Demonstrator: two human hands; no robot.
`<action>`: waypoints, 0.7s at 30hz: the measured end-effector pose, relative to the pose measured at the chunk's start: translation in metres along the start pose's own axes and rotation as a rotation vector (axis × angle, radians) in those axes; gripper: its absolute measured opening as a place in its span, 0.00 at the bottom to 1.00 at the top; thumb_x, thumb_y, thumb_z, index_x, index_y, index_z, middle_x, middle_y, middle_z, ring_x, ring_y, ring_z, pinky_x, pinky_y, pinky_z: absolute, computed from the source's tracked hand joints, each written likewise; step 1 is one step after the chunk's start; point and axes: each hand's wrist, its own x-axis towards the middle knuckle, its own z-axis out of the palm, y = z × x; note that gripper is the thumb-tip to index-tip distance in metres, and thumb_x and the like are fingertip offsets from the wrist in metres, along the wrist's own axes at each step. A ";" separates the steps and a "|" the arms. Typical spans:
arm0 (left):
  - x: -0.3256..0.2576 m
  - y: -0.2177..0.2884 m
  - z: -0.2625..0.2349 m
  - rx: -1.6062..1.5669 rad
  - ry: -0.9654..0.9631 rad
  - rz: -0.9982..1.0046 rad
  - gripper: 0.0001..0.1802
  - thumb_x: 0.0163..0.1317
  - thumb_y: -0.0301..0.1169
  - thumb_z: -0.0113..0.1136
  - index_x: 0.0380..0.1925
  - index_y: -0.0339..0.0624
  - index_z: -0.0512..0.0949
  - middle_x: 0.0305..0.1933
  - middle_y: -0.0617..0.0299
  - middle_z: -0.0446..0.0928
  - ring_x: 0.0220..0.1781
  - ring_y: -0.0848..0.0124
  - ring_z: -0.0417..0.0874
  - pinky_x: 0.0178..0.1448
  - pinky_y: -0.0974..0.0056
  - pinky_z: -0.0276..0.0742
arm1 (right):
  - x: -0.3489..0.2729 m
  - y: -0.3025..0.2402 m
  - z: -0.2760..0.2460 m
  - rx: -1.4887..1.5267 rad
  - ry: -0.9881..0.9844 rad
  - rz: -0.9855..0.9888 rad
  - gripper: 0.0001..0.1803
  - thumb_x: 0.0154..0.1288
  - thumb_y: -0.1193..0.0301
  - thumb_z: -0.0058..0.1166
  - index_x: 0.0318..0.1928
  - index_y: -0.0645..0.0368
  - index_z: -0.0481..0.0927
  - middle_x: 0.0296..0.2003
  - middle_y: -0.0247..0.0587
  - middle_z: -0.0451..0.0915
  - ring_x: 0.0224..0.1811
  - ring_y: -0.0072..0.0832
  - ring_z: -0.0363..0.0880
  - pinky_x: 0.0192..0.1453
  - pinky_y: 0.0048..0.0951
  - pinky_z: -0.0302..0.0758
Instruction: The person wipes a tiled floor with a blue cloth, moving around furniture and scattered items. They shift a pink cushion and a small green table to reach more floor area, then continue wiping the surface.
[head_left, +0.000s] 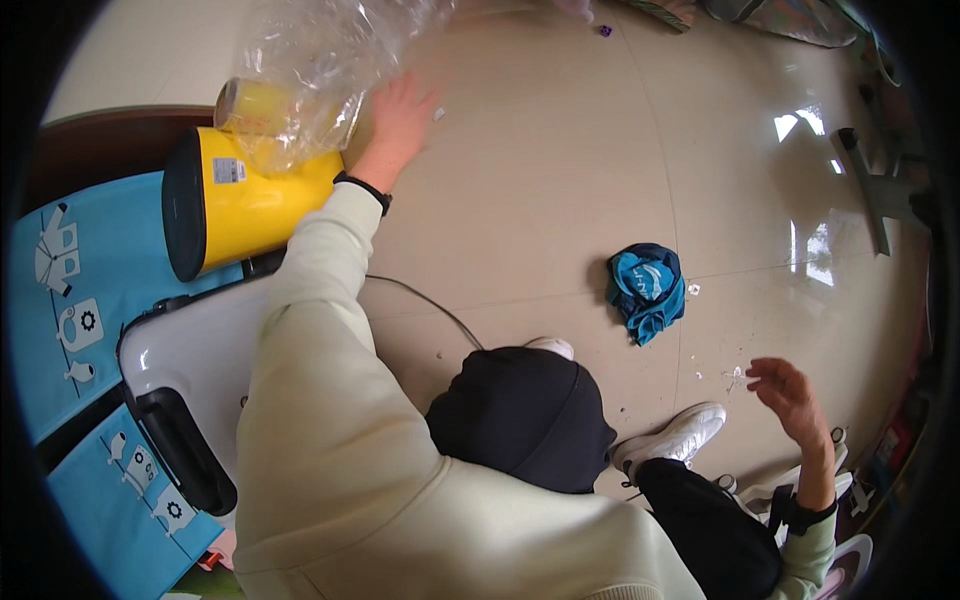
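My left hand (398,125) reaches far forward, somewhat blurred, with its fingers stretched out beside a clear plastic bag (310,75). Whether the fingertips touch the plastic cannot be made out. Under the bag lies a yellow cylinder-like thing with a dark end (255,205) and a small label. A roll of clear tape (232,105) shows at the bag's left edge. My right hand (790,395) hangs at the lower right, fingers loosely bent, no object visible in it. Small white scraps (735,376) appear by its fingertips, seemingly on the floor.
A blue and navy cloth bundle (646,290) lies on the tiled floor (530,200). At left are a pale hard suitcase (195,350) and blue printed panels (110,250). A thin dark cable (430,300) runs toward my knee. Metal legs (870,190) stand at right.
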 end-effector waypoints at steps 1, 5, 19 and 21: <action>-0.001 -0.009 0.016 0.072 -0.151 -0.096 0.22 0.64 0.38 0.53 0.57 0.47 0.79 0.64 0.44 0.73 0.63 0.49 0.74 0.64 0.45 0.70 | -0.003 0.005 -0.001 0.012 0.017 0.040 0.19 0.67 0.78 0.55 0.58 0.65 0.75 0.49 0.41 0.81 0.49 0.26 0.81 0.55 0.27 0.77; 0.052 -0.200 -0.017 0.184 0.006 -0.154 0.28 0.66 0.43 0.51 0.62 0.39 0.73 0.65 0.42 0.73 0.66 0.50 0.73 0.69 0.50 0.68 | -0.008 0.022 -0.010 0.010 0.085 0.132 0.20 0.66 0.79 0.54 0.59 0.65 0.75 0.49 0.41 0.81 0.49 0.26 0.81 0.55 0.27 0.77; -0.036 -0.336 -0.106 -0.481 -0.334 -0.825 0.49 0.65 0.68 0.47 0.56 0.25 0.77 0.60 0.35 0.77 0.65 0.48 0.76 0.68 0.54 0.66 | 0.007 0.024 -0.017 0.043 0.027 0.074 0.21 0.65 0.78 0.54 0.59 0.67 0.74 0.49 0.43 0.81 0.49 0.29 0.81 0.56 0.29 0.77; -0.022 -0.330 -0.130 -0.303 -0.372 -0.682 0.47 0.66 0.67 0.45 0.56 0.25 0.78 0.58 0.34 0.78 0.62 0.46 0.78 0.67 0.52 0.69 | 0.012 0.018 -0.018 0.066 0.034 -0.002 0.21 0.65 0.78 0.54 0.59 0.67 0.74 0.49 0.44 0.81 0.49 0.29 0.80 0.56 0.30 0.77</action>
